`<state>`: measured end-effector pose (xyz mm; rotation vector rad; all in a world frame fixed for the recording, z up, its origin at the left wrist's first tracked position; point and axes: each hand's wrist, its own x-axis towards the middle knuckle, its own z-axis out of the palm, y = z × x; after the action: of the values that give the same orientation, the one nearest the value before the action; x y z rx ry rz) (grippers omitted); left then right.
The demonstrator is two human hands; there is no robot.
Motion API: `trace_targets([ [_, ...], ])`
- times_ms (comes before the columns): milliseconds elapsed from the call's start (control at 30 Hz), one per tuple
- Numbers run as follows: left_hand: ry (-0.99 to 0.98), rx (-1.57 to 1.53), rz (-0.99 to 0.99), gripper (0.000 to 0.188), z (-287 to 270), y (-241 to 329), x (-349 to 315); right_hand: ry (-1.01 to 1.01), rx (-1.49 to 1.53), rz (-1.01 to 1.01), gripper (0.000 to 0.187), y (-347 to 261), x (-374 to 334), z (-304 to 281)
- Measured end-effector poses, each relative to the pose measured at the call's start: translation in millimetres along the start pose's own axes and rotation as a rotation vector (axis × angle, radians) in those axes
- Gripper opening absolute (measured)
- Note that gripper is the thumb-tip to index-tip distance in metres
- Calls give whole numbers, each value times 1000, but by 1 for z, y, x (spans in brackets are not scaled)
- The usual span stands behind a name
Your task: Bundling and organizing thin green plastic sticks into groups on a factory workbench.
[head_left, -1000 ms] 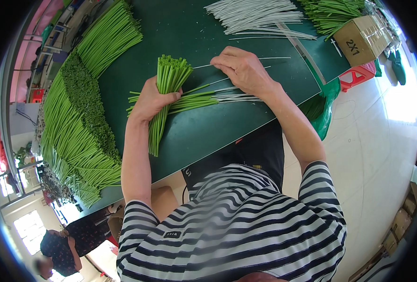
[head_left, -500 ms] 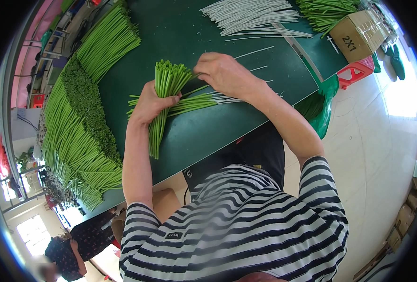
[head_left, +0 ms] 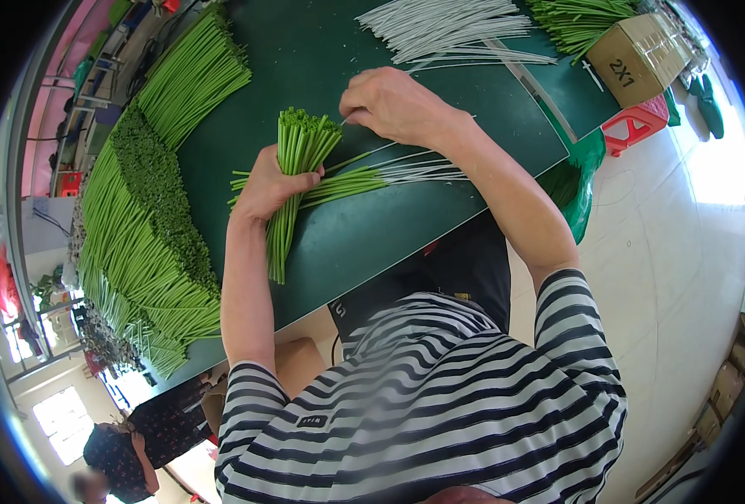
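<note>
My left hand point(head_left: 263, 186) is wrapped round an upright bundle of green plastic stems point(head_left: 299, 139), their hollow-looking ends bunched at the top. Just right of that top, my right hand point(head_left: 399, 107) pinches a thin white wire point(head_left: 344, 122), with its tip close to the stem ends. Whether the tip is inside a stem cannot be made out. Beneath the bundle, more green stems point(head_left: 347, 186) lie crosswise on the table, with white wires point(head_left: 414, 170) sticking out of their right ends.
The dark green table point(head_left: 347, 252) carries a long row of green stems point(head_left: 128, 227) at left and a pile of white wires point(head_left: 448, 29) at the back. A cardboard box point(head_left: 637, 63) sits on a red stool point(head_left: 637, 128) at right. Another person point(head_left: 120, 458) is at lower left.
My right hand has shifted slightly up and left, with its fingers closer to the stem tops. My left hand and the bundle stay in place.
</note>
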<state>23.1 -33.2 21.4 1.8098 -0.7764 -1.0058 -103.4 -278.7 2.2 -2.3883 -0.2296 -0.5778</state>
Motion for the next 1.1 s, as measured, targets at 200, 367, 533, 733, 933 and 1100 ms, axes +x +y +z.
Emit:
trace_targets([
  [200, 17, -71, 23, 37, 0, -6, 0, -77, -83, 5, 12, 14, 6, 2],
  [367, 56, -72, 17, 38, 2, -3, -2, -156, -81, 97, 15, 19, 1, 8],
  [533, 35, -50, 21, 38, 0, -7, 1, 4, -203, 17, 18, 19, -13, 10],
  [733, 58, -46, 25, 40, -5, -14, 0, 227, -147, 31, 22, 19, -25, -14],
  [933, 102, -83, 42, 45, 3, -6, -2, 527, -503, 231, 17, 68, -45, -63],
  [1100, 66, -77, 17, 46, -3, -11, -1, 89, -660, 336, 20, 84, -51, -55],
])
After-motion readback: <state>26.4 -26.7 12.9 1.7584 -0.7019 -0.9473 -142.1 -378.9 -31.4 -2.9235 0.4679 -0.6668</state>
